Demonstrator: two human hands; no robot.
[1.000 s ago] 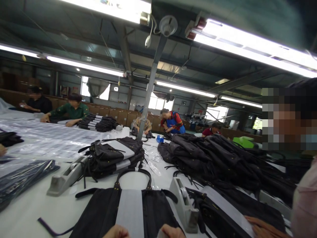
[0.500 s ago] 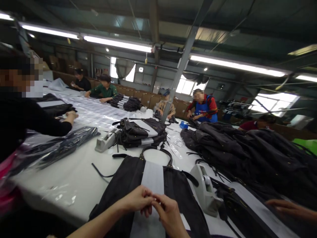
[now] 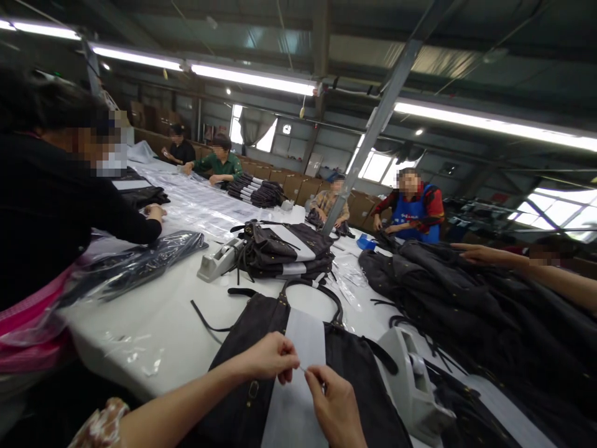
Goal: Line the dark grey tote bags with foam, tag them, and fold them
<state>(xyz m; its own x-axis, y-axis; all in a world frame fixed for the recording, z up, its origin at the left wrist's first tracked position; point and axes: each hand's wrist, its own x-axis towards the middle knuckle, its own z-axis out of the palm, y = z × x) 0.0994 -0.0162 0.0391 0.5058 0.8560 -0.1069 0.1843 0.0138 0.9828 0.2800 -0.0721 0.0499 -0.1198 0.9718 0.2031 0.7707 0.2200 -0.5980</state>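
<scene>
A dark handbag [image 3: 247,404] lies on a white table [image 3: 186,323] directly beneath a worker's two bare hands, its looped handle [image 3: 336,298] pointing away from the wearer and a pale paper band [image 3: 298,386] running down its middle. The left hand [image 3: 274,358] and right hand [image 3: 334,398], fingers pinched, hold a small, thin whitish piece [image 3: 302,368] between them above the band; what it is cannot be made out. A gray tape dispenser [image 3: 413,382] stands just to the bag's right, another dispenser [image 3: 219,260] farther off to the left, beside a stack of similar dark bags [image 3: 284,252]. At far left, a person in black [image 3: 60,193] reaches over the table.
</scene>
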